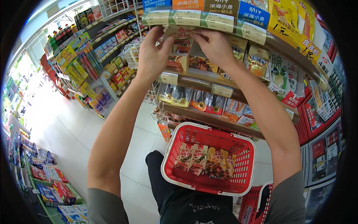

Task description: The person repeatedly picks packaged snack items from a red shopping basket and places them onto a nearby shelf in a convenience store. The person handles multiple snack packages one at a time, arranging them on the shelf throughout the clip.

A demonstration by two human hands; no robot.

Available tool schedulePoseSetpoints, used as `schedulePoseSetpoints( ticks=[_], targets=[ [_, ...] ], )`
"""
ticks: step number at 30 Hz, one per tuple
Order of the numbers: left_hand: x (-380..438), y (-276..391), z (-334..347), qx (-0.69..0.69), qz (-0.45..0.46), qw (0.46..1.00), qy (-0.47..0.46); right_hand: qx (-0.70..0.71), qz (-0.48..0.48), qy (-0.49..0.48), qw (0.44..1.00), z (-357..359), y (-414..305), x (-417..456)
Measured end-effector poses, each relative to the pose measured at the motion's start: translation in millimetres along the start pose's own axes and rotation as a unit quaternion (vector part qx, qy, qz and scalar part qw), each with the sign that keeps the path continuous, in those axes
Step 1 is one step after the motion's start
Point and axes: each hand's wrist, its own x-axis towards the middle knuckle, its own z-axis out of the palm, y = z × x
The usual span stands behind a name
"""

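Note:
Both my hands reach into a shelf bay under a curved price-tag rail [193,19]. Between them is a pale snack packet [180,34] with red print. The thumb and forefinger of my right hand [214,46] pinch together at its right edge. My left hand [156,49] is at the left side, thumb and fingers apart; some fingertips are hidden, so its hold is unclear. Below the hands stand open display boxes [204,63] of snacks. A red plastic shopping basket [193,179] in front of me holds pale packets [198,158] and yellow packets [218,162].
Lower shelves carry bagged snacks [207,101], and yellow bags [284,16] stand on the upper shelf. White wire racks [131,54] jut out at the left. A second red basket [250,203] is low at the right. Boxed goods [53,193] fill a shelf at lower left.

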Motion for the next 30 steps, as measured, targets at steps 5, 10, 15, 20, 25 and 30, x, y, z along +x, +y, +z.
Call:
schedulePoseSetpoints(
  ticks=[5,10,15,20,25,30],
  targets=[
    [-16,-10,19,0.067,0.037,0.996,0.037,-0.220,0.062,-0.037,0.973,19,28,30],
    [-7,-13,20,0.235,0.028,0.959,-0.157,-0.264,0.082,-0.041,0.960,46,60,57],
    [-16,-11,24,0.363,0.061,0.904,-0.215,-0.213,0.107,-0.069,0.969,48,51,68],
    [-17,-14,28,0.339,0.075,0.914,-0.209,-0.284,0.076,0.005,0.956,71,81,67],
    [-16,-17,26,0.346,0.074,0.912,-0.209,-0.246,0.101,0.003,0.964,67,66,65],
    [-17,-19,26,0.360,0.074,0.908,-0.203,-0.237,0.134,-0.022,0.962,55,50,57]
  ],
)
